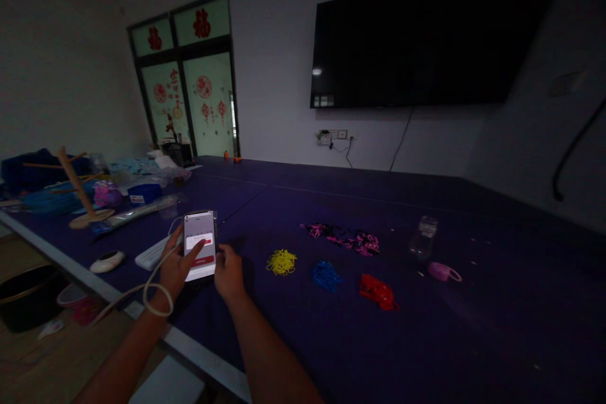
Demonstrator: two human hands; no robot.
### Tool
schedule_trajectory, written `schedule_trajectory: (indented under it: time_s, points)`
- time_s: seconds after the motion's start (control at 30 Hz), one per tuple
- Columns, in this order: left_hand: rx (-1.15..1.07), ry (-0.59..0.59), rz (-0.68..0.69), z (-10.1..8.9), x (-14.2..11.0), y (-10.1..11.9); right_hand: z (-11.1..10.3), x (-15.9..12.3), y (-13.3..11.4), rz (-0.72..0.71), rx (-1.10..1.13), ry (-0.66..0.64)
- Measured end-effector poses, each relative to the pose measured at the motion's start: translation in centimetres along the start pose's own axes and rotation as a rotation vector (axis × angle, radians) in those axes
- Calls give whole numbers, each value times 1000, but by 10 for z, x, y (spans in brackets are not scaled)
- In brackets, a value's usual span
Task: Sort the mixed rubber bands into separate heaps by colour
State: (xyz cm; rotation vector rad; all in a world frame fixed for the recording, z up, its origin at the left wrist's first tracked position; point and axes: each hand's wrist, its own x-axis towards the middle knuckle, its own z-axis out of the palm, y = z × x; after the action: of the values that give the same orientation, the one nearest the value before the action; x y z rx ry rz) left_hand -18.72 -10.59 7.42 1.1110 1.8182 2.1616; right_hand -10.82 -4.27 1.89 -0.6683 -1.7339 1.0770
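Note:
A lit smartphone (pixel 199 245) stands tilted near the front left of the dark blue table (pixel 360 341). My left hand (pixel 176 268) is against its left side, with one finger stretched onto the screen; a white cable loops over that wrist. My right hand (pixel 228 273) curls against the phone's right edge and steadies it. To the right lie small heaps of rubber bands: yellow (pixel 281 262), blue (pixel 326 275), red (pixel 377 291) and a pink and black spread (pixel 348 239).
A clear plastic container (pixel 424 237) and a pink lid (pixel 444 272) lie at the right. At the left are a white keyboard (pixel 152 254), a wooden stand (pixel 81 192), bags and clutter. A dark screen (pixel 416 38) hangs on the wall. A black bin (pixel 26 297) stands on the floor.

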Motion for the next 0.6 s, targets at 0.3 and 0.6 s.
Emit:
schedule_trajectory:
  time_s: [0.3, 0.6]
  points:
    - [-240, -66, -91, 2, 2, -6, 2, 2, 2, 31, 18, 31]
    - [-219, -54, -136, -1, 2, -2, 4, 3, 6, 29, 31, 15]
